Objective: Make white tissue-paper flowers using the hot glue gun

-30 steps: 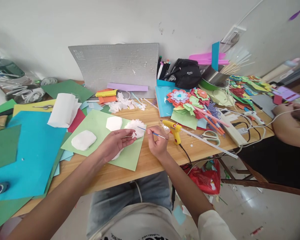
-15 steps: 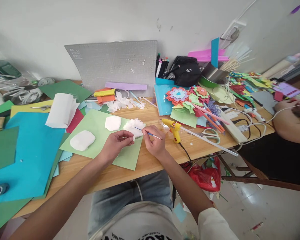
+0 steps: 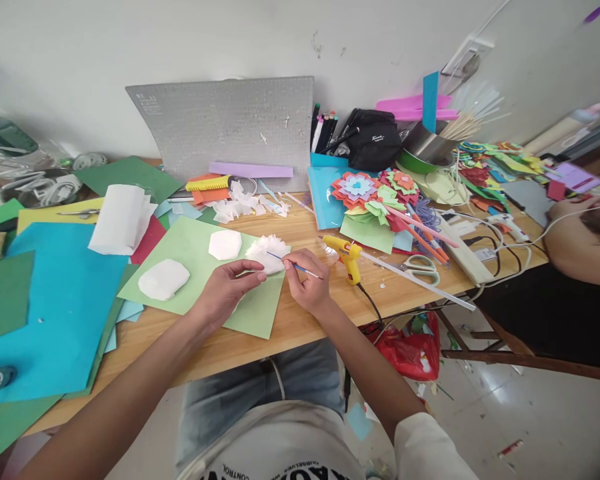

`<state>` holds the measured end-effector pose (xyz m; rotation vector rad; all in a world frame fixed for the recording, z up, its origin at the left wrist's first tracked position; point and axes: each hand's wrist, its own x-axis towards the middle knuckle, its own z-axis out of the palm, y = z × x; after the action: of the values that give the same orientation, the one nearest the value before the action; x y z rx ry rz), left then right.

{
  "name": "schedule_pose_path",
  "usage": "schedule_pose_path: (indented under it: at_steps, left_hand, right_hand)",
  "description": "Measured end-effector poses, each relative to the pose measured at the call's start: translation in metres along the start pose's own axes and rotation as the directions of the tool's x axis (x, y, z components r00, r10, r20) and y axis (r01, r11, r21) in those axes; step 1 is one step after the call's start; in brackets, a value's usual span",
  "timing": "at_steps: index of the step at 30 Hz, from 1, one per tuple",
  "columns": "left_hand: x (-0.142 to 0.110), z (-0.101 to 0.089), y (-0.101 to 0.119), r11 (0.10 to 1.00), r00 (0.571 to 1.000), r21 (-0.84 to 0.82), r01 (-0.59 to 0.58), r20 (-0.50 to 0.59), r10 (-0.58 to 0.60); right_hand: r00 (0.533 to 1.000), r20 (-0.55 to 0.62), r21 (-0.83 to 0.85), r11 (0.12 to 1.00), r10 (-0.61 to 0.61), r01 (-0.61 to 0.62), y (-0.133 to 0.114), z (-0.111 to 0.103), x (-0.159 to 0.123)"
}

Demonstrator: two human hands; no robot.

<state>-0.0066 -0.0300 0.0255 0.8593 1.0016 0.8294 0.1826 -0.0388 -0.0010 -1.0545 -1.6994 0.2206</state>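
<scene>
A fluffy white paper flower with a fringed edge lies on a light green sheet. My right hand pinches a thin blue paintbrush; its tip points left over the flower. At the flower's lower left edge is my left hand, thumb and index finger stretched out a little apart, the thumb tip close to or touching the paper. Two stacks of cut white paper, a smaller one and a larger one, rest on the same sheet.
Right of my hands lie a yellow glue gun and scissors. Layered paper flowers stand behind them. A grey cutting mat leans on the wall. Blue sheets cover the left. Another person's arm rests at far right.
My left thumb and index finger have parted slightly at the flower's edge. The brush stays over the flower, almost unmoved. The camera view has shifted a little.
</scene>
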Motion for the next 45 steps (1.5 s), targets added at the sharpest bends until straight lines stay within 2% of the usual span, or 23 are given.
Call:
schedule_pose_path:
  at_steps: [6,11,16,20,26,29,34,36,45]
  left_hand:
    - [0.015,0.007,0.004,0.950,0.985,0.270,-0.153,-0.032,0.168]
    - [0.024,0.007,0.007,0.849,0.951,0.467,-0.246,-0.051,0.304]
    - [0.019,0.005,0.006,0.800,0.948,0.562,-0.210,-0.082,0.307]
    - [0.015,0.006,0.005,0.794,0.958,0.569,-0.212,-0.041,0.285]
    - [0.027,0.014,0.012,0.762,0.950,0.600,-0.244,-0.009,0.311]
    - [0.039,0.020,0.013,0.690,0.931,0.667,-0.281,0.015,0.365]
    - [0.054,0.022,0.010,0.454,0.859,0.845,-0.283,0.014,0.511]
    - [0.057,0.020,0.008,0.407,0.841,0.870,-0.278,0.016,0.540]
    - [0.057,0.017,0.009,0.454,0.845,0.853,-0.257,-0.030,0.534]
  right_hand:
    - [0.997,-0.001,0.018,0.997,0.078,-0.078,-0.001,-0.001,0.002]
    - [0.989,-0.093,0.007,0.994,0.112,-0.112,-0.001,-0.005,0.003]
    - [0.992,-0.076,0.008,0.995,0.101,-0.101,0.001,-0.003,0.003]
    - [0.994,-0.054,-0.003,0.995,0.096,-0.096,0.002,-0.001,0.004]
    - [0.990,-0.084,-0.035,0.993,0.112,-0.115,0.003,-0.002,0.005]
    - [0.990,-0.092,-0.042,0.993,0.106,-0.110,0.003,-0.003,0.005]
    - [0.988,-0.095,-0.047,0.991,0.124,-0.129,0.004,-0.003,0.004]
    - [0.988,-0.097,-0.047,0.991,0.123,-0.127,0.003,-0.003,0.004]
    - [0.987,-0.104,-0.031,0.991,0.125,-0.129,0.002,-0.004,0.004]
